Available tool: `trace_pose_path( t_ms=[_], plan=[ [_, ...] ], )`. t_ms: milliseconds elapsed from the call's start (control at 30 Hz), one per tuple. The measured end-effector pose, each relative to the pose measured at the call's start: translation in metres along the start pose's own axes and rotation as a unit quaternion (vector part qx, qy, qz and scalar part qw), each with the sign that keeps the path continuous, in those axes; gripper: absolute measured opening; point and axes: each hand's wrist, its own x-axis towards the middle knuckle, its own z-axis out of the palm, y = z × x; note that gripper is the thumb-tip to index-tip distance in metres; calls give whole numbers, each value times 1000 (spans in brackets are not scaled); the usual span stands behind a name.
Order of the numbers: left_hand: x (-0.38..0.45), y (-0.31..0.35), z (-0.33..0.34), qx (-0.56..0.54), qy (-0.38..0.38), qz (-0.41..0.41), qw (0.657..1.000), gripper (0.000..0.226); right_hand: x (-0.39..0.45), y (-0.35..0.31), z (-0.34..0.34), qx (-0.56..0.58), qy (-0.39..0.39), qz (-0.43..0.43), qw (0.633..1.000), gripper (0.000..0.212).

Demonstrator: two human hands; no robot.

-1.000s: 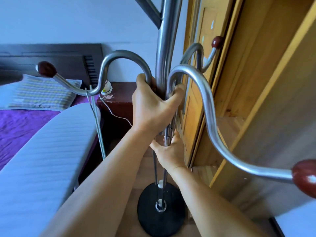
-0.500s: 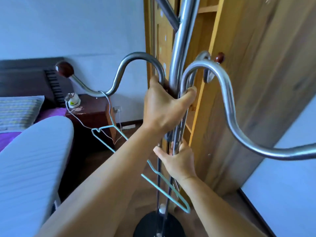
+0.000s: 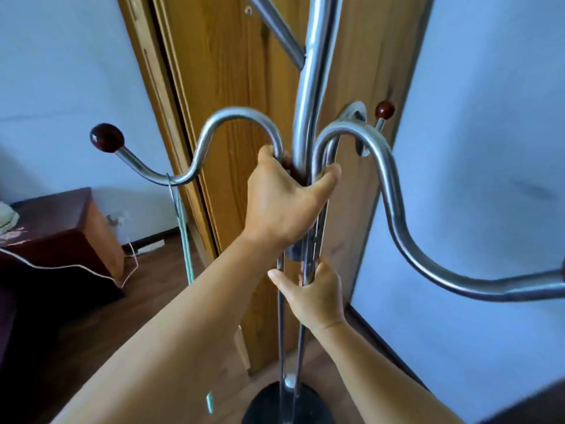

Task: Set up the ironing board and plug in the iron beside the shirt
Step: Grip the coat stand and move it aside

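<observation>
Dark wood nightstand [image 3: 58,228] at far left, top scuffed, a pale object cut off by the frame edge on it. White cord [image 3: 91,270] drapes over its front edge and runs up to a wall outlet [image 3: 117,217] just beside it. Floor [image 3: 101,325] is brown wood plank.

Next right: green wire hanger [image 3: 183,221] hangs from the left arm of a chrome coat stand [image 3: 305,96], hooked in the dip of that arm. Arm ends in a dark red knob [image 3: 107,138]. Yellow wood door [image 3: 226,87] stands behind the stand, blue wall on both sides of it.

Left hand [image 3: 286,203] is wrapped round the stand's pole cluster just under the top curve of the arms, thumb out to the right across the tubes. Right hand [image 3: 315,292] is lower on the same pole, fingers curled round the thin rods, thumb pointing left. Both forearms come up from the bottom of the frame.

Black round base [image 3: 269,405] sits on the floor, partly hidden by the left forearm; can't tell if it's lifted.

Right side: 2 more arms, 1 with a small red knob [image 3: 384,109] near the door, 1 sweeping wide to the right edge.

Ironing board, iron and shirt: none in view.
</observation>
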Motion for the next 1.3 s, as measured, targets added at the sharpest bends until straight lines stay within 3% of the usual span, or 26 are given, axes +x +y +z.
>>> trace_pose_path(
  t_ms=[200,367,733,1067,1300],
  plan=[
    [14,8,75,-34,-19,0,999,46,42,36,-57,-5,42,19,999,58],
    [25,9,134,-66,-46,-13,997,41,79,65,-99,6,47,44,998,40],
    [56,17,254,-91,-76,-13,993,45,152,117,-179,-5,95,62,994,40],
    [63,22,312,-92,-61,-12,994,36,178,144,-205,5,126,81,989,39],
    [67,20,322,-84,-77,-11,993,36,181,144,-212,5,102,89,991,40]
  ],
)
